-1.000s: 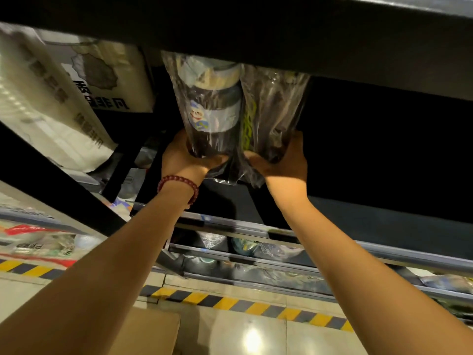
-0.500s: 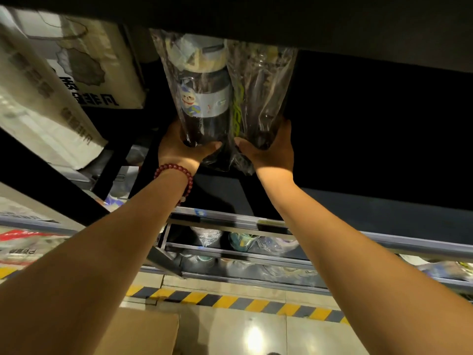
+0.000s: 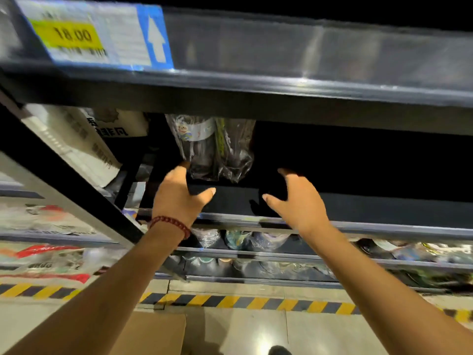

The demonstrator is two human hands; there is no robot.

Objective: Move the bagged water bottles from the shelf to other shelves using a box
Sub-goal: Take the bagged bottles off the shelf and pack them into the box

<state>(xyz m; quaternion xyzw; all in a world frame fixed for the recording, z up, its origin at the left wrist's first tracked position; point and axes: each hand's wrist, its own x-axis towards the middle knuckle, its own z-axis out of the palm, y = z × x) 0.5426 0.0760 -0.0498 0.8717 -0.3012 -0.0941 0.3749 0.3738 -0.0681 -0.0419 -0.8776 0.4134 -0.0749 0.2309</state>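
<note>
Two bagged water bottles stand side by side on a dark shelf: one with a cartoon label on the left, one with green print on the right. My left hand, with a red bead bracelet on the wrist, hovers just below and left of the bags, fingers spread, holding nothing. Further right, my right hand is off the bags too, fingers loosely spread in front of the shelf edge. A cardboard box lies on the floor below.
A shelf rail above carries a price tag reading 18.00. White bags lie at the left. Lower shelves hold more bagged bottles. Yellow-black hazard tape runs along the floor.
Both hands have let go of the two bagged bottles and pulled back and apart. The bottles now stand on the shelf. The view has tilted up, showing the price rail.
</note>
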